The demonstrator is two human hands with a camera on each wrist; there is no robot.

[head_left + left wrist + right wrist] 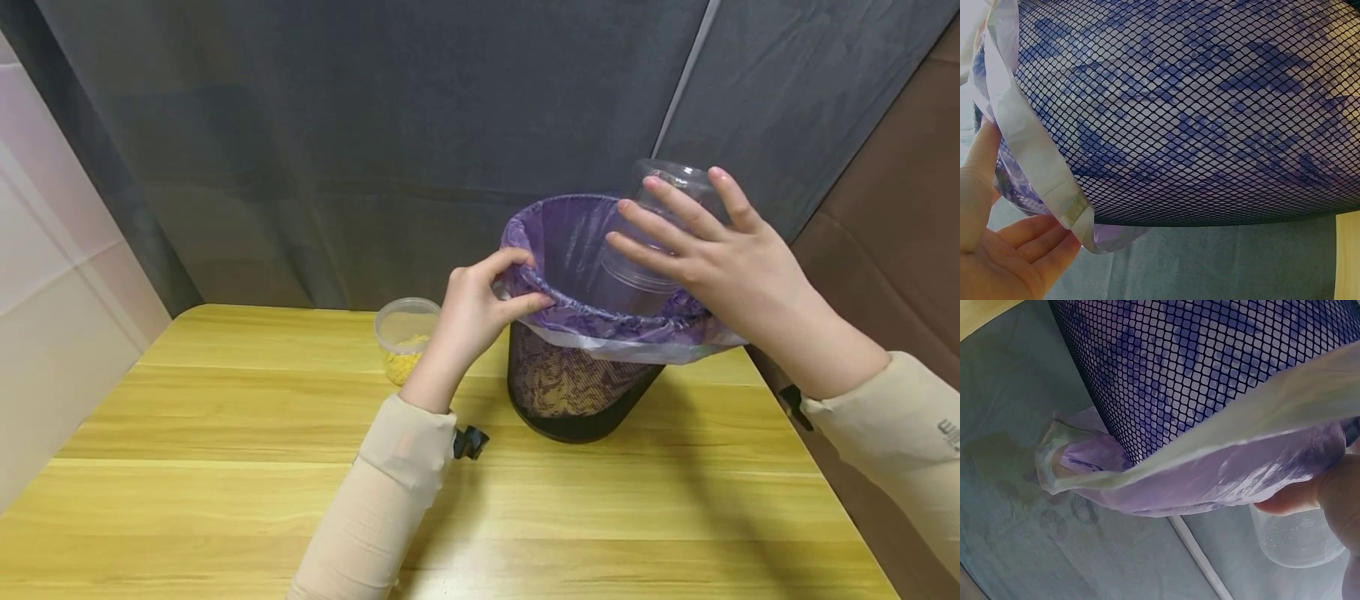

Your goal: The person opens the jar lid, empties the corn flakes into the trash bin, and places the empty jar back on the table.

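Observation:
My left hand (480,300) pinches the near-left rim of a black mesh trash bin (577,383), with thumb and fingers on either side. A purple liner bag (570,233) is folded over that rim, its pale edge hanging outside. My right hand (727,258) holds a clear plastic tub (678,171) at the bin's right side. The tub is tilted upside down, its rim inside the bin mouth and its base up. In the right wrist view the thumb (1291,497) lies between the liner and the tub. What is inside the bin is hidden.
Left of the bin, behind my left forearm, stands another clear tub (405,337) with yellow bits in it. The wooden table (247,500) ends at a grey curtain (337,150) behind. A brown panel (892,200) is on the right.

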